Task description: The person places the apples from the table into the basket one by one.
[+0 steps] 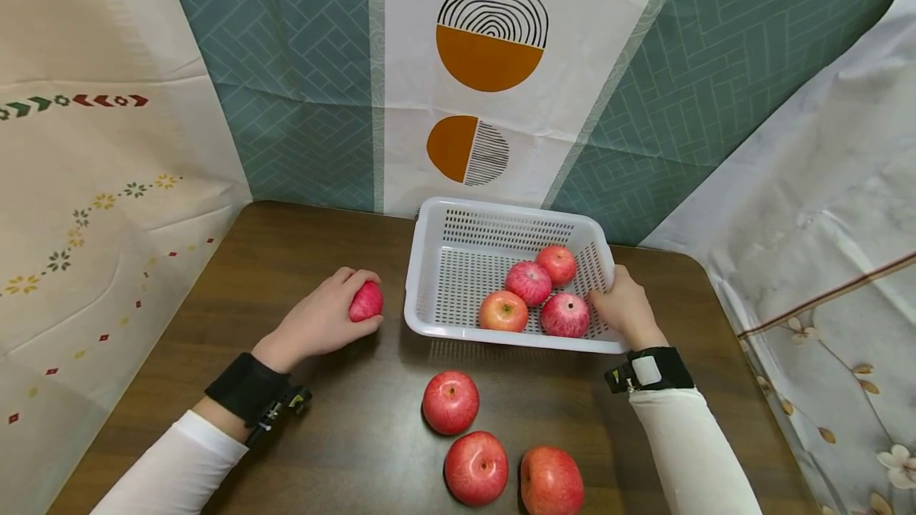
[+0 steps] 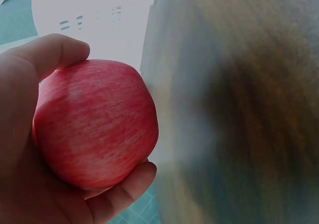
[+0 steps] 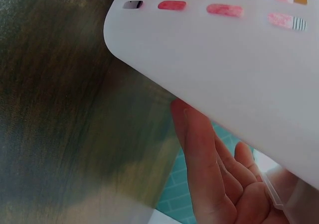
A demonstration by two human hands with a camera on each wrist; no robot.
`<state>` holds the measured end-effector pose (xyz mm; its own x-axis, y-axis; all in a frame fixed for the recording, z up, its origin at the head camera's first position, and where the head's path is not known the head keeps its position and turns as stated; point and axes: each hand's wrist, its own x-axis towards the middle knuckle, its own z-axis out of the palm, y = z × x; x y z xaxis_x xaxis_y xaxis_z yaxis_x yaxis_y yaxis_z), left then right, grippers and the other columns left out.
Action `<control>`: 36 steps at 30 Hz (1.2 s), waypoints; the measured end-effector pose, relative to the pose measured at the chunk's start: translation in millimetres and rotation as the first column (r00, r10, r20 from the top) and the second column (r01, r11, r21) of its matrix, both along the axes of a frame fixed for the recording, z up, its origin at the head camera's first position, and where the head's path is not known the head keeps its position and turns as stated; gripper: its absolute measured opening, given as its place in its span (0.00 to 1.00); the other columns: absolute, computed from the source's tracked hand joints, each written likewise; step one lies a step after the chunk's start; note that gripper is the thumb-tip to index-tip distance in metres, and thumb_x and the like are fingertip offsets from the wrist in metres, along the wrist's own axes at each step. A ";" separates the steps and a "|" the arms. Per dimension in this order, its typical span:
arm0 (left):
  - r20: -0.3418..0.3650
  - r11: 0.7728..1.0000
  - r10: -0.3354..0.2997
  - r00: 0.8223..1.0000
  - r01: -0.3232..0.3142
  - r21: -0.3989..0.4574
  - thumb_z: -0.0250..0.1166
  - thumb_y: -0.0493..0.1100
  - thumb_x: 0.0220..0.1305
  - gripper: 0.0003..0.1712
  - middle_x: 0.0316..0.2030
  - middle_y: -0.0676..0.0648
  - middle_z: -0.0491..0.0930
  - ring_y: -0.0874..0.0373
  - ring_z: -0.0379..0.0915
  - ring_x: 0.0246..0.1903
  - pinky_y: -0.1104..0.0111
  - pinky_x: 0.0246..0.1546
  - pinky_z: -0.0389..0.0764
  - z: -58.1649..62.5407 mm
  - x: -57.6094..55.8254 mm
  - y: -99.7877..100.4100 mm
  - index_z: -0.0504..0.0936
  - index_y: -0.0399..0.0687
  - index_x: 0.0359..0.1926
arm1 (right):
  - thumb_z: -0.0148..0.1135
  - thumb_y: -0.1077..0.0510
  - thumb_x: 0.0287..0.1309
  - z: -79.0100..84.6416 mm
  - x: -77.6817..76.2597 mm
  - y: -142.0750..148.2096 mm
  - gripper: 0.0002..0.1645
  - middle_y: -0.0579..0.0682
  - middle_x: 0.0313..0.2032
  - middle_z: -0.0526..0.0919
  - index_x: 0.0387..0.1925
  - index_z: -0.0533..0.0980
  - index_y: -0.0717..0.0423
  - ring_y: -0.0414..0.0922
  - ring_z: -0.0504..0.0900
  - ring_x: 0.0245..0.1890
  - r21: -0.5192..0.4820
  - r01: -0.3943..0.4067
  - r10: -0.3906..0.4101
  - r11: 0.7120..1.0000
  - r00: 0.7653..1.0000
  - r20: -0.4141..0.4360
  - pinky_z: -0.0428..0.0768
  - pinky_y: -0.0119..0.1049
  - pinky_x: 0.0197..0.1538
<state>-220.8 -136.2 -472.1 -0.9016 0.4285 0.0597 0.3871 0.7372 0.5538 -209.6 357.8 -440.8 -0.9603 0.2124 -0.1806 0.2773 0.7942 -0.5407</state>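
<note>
My left hand [image 1: 329, 310] grips a red apple [image 1: 366, 302] to the left of the white plastic basket [image 1: 422, 261]. In the left wrist view, thumb and fingers curl round this apple [image 2: 97, 124], leaving much of its striped skin uncovered. At the basket's right end, my right hand [image 1: 626, 310] holds the rim, with a digit reaching over inside. Seen from the right wrist, fingers [image 3: 204, 159] lie against the underside of the basket's white edge [image 3: 199, 59]. Inside the basket, several apples [image 1: 528, 283] are gathered toward the right side.
Three more apples lie on the brown wooden table [image 1: 343, 435] in front of the basket: one apple [image 1: 451, 402] nearest it, another [image 1: 476, 468] below, and a third [image 1: 552, 481] at right. A patterned curtain [image 1: 308, 78] hangs behind the table.
</note>
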 end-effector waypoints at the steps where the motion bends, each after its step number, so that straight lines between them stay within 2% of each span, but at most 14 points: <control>1: 0.002 1.000 0.000 1.000 0.000 0.004 0.79 0.52 0.59 0.36 0.54 0.41 0.76 0.44 0.78 0.49 0.52 0.41 0.88 0.7 -0.3 -0.5 0.76 0.50 0.65 | 0.61 0.54 0.72 -0.3 0.2 0.1 0.42 0.76 0.60 0.76 0.75 0.56 0.69 0.71 0.85 0.52 0.000 -0.003 0.003 1.000 1.000 0.001 0.83 0.69 0.51; 10: 0.012 0.999 0.023 1.000 -0.023 0.027 0.79 0.53 0.59 0.36 0.56 0.40 0.76 0.44 0.78 0.49 0.52 0.40 0.88 7.4 -3.6 -2.5 0.75 0.51 0.64 | 0.61 0.54 0.71 -0.5 0.0 0.5 0.42 0.76 0.60 0.76 0.75 0.56 0.70 0.71 0.84 0.52 0.013 -0.001 0.001 1.000 1.000 -0.002 0.82 0.70 0.51; 17: -0.032 0.998 0.041 0.999 -0.040 0.043 0.78 0.55 0.61 0.37 0.57 0.40 0.75 0.44 0.77 0.50 0.50 0.42 0.88 21.3 -10.2 1.3 0.74 0.49 0.66 | 0.61 0.54 0.72 -0.5 -0.6 1.1 0.42 0.76 0.60 0.76 0.75 0.56 0.69 0.72 0.85 0.52 0.013 0.009 -0.009 1.000 1.000 0.007 0.83 0.70 0.50; 27: -0.012 0.990 0.085 0.996 -0.084 0.112 0.73 0.58 0.66 0.38 0.59 0.40 0.74 0.43 0.75 0.52 0.48 0.45 0.87 35.4 -15.0 5.8 0.71 0.48 0.69 | 0.62 0.54 0.71 -0.3 0.5 -0.2 0.42 0.76 0.61 0.76 0.75 0.56 0.68 0.72 0.84 0.54 -0.007 0.007 -0.007 1.000 1.000 0.002 0.82 0.70 0.51; 31: -0.045 0.986 0.103 0.994 -0.096 0.139 0.72 0.59 0.67 0.37 0.60 0.41 0.74 0.43 0.75 0.53 0.46 0.46 0.86 41.8 -18.3 6.7 0.71 0.48 0.69 | 0.62 0.54 0.71 -0.1 -0.4 -0.7 0.41 0.75 0.61 0.76 0.75 0.56 0.68 0.71 0.85 0.53 -0.001 0.006 -0.006 1.000 1.000 -0.005 0.83 0.69 0.50; 36: -0.118 0.978 0.099 0.988 -0.074 0.197 0.74 0.57 0.66 0.38 0.62 0.42 0.73 0.45 0.72 0.56 0.46 0.47 0.86 54.8 -24.6 14.5 0.71 0.48 0.69 | 0.62 0.54 0.71 -0.7 -0.3 -1.1 0.41 0.75 0.60 0.76 0.75 0.57 0.68 0.72 0.85 0.52 0.004 0.008 -0.008 1.000 1.000 -0.012 0.83 0.69 0.50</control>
<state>-245.3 -121.8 -417.3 -0.9145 0.3188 0.2490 0.4025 0.6561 0.6384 -209.9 356.7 -441.5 -0.9608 0.2204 -0.1681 0.2768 0.7944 -0.5407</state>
